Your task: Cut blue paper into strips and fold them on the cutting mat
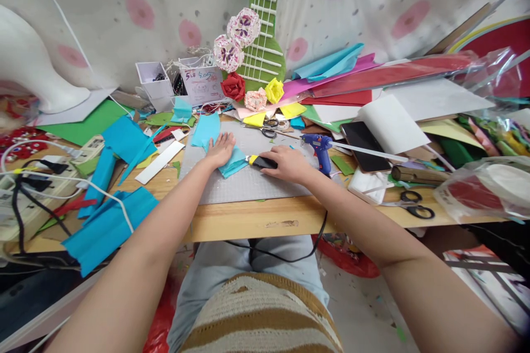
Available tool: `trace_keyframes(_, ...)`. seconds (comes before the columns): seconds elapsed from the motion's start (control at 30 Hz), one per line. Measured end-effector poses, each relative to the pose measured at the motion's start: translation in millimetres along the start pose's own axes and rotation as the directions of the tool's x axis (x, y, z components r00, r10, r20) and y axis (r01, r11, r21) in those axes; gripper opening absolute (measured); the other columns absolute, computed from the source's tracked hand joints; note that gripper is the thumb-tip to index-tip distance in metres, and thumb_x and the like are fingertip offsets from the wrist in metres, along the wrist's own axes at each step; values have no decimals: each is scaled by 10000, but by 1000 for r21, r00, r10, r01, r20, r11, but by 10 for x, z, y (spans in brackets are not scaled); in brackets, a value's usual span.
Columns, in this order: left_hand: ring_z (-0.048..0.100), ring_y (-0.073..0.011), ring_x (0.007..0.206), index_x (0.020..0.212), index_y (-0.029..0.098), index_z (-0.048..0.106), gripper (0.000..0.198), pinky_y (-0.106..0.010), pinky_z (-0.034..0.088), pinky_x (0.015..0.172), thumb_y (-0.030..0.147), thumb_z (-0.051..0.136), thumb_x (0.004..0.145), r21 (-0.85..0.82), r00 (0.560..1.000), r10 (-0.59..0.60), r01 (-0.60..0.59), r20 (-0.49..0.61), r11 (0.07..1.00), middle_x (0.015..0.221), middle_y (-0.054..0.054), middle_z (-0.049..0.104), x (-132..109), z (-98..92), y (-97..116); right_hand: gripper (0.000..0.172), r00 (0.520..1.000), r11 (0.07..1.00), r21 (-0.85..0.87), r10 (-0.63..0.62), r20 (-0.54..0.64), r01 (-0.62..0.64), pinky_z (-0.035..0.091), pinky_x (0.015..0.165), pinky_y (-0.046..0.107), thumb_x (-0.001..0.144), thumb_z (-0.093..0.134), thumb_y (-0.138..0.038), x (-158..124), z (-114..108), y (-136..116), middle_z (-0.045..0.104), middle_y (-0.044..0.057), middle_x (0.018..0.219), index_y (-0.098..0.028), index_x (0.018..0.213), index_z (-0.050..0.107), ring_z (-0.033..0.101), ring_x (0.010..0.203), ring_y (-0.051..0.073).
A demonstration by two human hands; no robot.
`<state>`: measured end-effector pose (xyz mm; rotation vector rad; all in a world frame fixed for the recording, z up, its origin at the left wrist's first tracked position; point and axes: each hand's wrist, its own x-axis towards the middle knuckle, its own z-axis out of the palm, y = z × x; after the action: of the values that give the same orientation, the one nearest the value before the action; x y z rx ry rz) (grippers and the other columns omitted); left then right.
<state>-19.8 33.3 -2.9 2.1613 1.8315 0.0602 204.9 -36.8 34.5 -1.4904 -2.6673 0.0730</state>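
Observation:
My left hand [221, 149] lies with its fingers stretched flat on a strip of light blue crepe paper [235, 162], pressing it on a grey cutting mat [248, 194]. Another part of the light blue paper [206, 128] shows beyond the fingers; whether it is one piece I cannot tell. In my right hand [287, 164] is a yellow and black utility knife [262, 162], lying low over the mat with its tip at the paper's right edge. Just right of this hand stands a blue hot glue gun [318, 150] with a long white glue stick [368, 150] in it.
Scissors [270, 132] lie behind my hands, another pair [414, 208] at the right edge. A green paper guitar [265, 60] with paper flowers stands at the back. A phone [364, 146] is at right; blue paper [120, 220] and power strips [37, 198] lie left.

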Motion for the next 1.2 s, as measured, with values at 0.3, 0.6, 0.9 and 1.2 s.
trace_keyframes(0.3, 61, -189, 1418, 1462, 157, 157, 616, -476, 57, 1139, 414, 18, 920, 28, 1000, 1, -2, 16, 1000, 1535, -59, 133, -21, -6, 17, 458, 1000, 1000, 29, -5, -18, 6, 372, 704, 281, 835, 480, -522, -73, -36, 54, 619, 67, 1033, -274, 1212, 560, 555, 954, 217)
trace_keyframes(0.6, 80, -188, 1415, 1451, 188, 211, 623, -481, 59, 1133, 442, 8, 918, -37, 1000, 0, 0, 11, 999, 1528, -63, 156, 24, 4, -25, 464, 1000, 1000, 27, 2, -19, -1, 376, 699, 281, 826, 486, -540, -18, 22, 52, 625, 67, 1038, -276, 1198, 570, 561, 949, 220)
trace_keyframes(0.9, 94, -149, 1411, 1458, 173, 181, 621, -413, 85, 1148, 401, -25, 918, -50, 999, -38, 38, 2, 998, 1527, -25, 165, 22, -19, -18, 447, 1000, 999, 34, 9, -29, -8, 377, 715, 288, 826, 499, -510, 10, 40, -18, 619, 66, 1032, -271, 1199, 563, 557, 953, 222)
trace_keyframes(1.2, 69, -172, 1418, 1460, 139, 160, 597, -447, 65, 1147, 376, 61, 921, 34, 1000, -16, 16, 0, 999, 1534, -50, 137, 8, 17, -8, 441, 999, 1000, 12, 25, -34, -24, 370, 691, 290, 829, 497, -512, 99, 68, -71, 612, 74, 1037, -269, 1190, 566, 553, 954, 227)
